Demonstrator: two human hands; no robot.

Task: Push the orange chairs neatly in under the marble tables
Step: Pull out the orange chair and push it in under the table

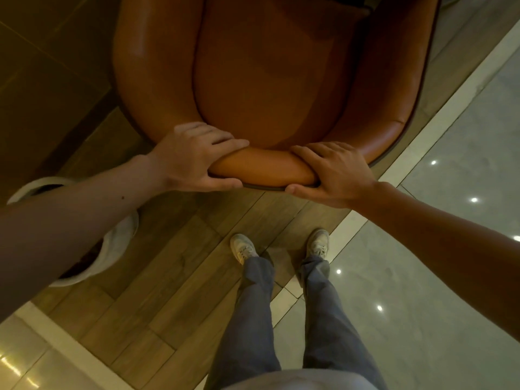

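Note:
An orange leather tub chair fills the upper middle of the head view, seen from above and behind. Its padded backrest rim runs between my hands. My left hand grips the rim's left part, fingers over the top and thumb underneath. My right hand grips the right part the same way. A dark corner at the top right edge overlaps the seat front; I cannot tell whether it is a table. No marble top is plainly visible.
A white round planter stands on the wooden floor at the left, partly behind my left forearm. My feet stand on the wood planks just behind the chair. Glossy grey tile floor with a pale border strip lies to the right.

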